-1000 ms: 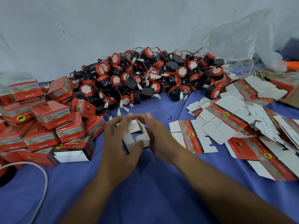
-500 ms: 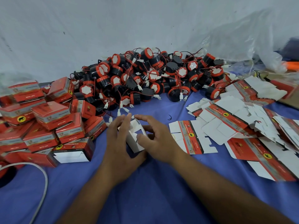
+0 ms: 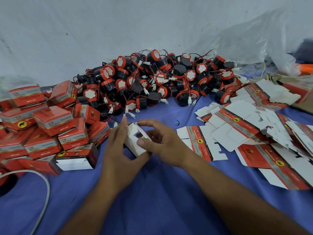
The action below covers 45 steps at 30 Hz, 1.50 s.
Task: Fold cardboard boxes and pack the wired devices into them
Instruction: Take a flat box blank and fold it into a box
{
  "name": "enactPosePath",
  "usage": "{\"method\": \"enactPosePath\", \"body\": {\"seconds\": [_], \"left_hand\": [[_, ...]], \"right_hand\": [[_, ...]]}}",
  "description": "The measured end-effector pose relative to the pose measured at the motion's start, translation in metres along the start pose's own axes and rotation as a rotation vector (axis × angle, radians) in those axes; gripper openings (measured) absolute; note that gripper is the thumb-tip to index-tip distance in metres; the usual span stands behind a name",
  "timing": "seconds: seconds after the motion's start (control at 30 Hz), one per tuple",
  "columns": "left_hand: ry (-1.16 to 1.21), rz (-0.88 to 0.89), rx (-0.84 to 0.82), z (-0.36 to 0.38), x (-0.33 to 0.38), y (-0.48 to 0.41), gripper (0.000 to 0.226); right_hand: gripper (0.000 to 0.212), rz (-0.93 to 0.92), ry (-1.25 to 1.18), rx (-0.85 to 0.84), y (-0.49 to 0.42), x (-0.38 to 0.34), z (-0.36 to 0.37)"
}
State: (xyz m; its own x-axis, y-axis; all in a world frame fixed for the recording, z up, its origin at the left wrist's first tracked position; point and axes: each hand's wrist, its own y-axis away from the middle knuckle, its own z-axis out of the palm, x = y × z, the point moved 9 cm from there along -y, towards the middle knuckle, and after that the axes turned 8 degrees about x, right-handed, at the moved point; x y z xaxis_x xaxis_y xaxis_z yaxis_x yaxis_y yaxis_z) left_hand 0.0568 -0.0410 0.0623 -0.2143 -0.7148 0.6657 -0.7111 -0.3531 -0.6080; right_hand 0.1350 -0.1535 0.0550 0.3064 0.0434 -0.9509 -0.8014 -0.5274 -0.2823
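A small cardboard box, white inside showing, sits half-folded between my hands above the blue cloth. My left hand holds its left side, thumb under the near corner. My right hand pinches its right flap with the thumb on the white face and the index finger curled over the top edge. Behind lies a heap of black-and-red round wired devices with white plugs. Flat unfolded box blanks spread out to the right.
Several folded red boxes are piled at the left, one with its white end facing me. A white cable curves at the lower left. A clear plastic bag lies at the back right against the white wall.
The box has turned between my hands and its flaps have folded inward. My right thumb has moved onto its near white face; my left fingers have straightened up along its left side.
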Motion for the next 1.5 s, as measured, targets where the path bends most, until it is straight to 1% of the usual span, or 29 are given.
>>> {"method": "enactPosePath", "body": {"seconds": [0.13,0.27,0.3,0.37,0.47,0.53,0.6,0.7,0.77,0.83,0.9,0.97,1.03,1.1,1.27,1.37,1.5], "left_hand": [[0.042,-0.027,0.005,-0.002,-0.003,-0.001,0.097],[0.118,-0.051,-0.010,-0.001,-0.002,-0.001,0.098],[0.129,-0.049,-0.006,-0.002,-0.001,-0.001,0.095],[0.092,-0.027,-0.021,-0.002,0.001,-0.001,0.089],[-0.002,0.058,-0.088,0.004,0.008,-0.001,0.094],[-0.063,0.126,-0.121,0.007,0.013,0.000,0.096],[-0.099,0.152,-0.144,0.009,0.015,0.001,0.097],[-0.089,0.144,-0.114,0.007,0.016,0.000,0.083],[-0.039,0.092,-0.096,0.006,0.013,-0.001,0.077],[0.003,0.023,-0.072,0.003,0.007,-0.001,0.076],[-0.013,-0.013,-0.061,0.001,0.002,-0.002,0.083],[-0.055,0.001,-0.078,0.002,0.003,-0.002,0.087],[-0.081,0.030,-0.082,0.004,0.008,-0.001,0.088],[-0.110,0.053,-0.059,0.004,0.012,0.000,0.086],[-0.167,0.107,-0.010,0.001,0.016,0.002,0.096],[-0.176,0.114,0.019,-0.001,0.017,0.002,0.094],[-0.195,0.134,0.030,0.000,0.019,0.002,0.090]], "right_hand": [[0.042,0.077,-0.131,-0.053,0.000,0.004,0.001],[0.037,0.088,-0.150,-0.024,-0.001,0.008,0.000],[0.035,0.084,-0.139,-0.006,-0.002,0.009,-0.001],[0.032,0.073,-0.103,0.036,-0.002,0.010,-0.002],[0.032,0.048,-0.054,0.095,-0.002,0.010,-0.003],[0.033,0.048,-0.060,0.121,-0.003,0.011,-0.005],[0.033,0.057,-0.080,0.124,-0.003,0.012,-0.007],[0.037,0.091,-0.105,0.094,-0.003,0.015,-0.004],[0.041,0.108,-0.145,0.060,-0.003,0.015,-0.003],[0.042,0.128,-0.213,-0.009,-0.003,0.014,0.000],[0.045,0.139,-0.245,-0.070,-0.001,0.011,0.004],[0.048,0.136,-0.197,-0.057,-0.001,0.007,0.006],[0.043,0.149,-0.118,-0.017,-0.002,0.008,0.006],[0.039,0.146,-0.052,-0.019,-0.001,0.007,0.007],[0.045,-0.002,0.215,0.030,0.002,-0.008,0.003],[0.052,0.010,0.232,0.041,0.003,-0.008,0.004],[0.052,-0.008,0.238,0.037,0.005,-0.008,0.008]]}}
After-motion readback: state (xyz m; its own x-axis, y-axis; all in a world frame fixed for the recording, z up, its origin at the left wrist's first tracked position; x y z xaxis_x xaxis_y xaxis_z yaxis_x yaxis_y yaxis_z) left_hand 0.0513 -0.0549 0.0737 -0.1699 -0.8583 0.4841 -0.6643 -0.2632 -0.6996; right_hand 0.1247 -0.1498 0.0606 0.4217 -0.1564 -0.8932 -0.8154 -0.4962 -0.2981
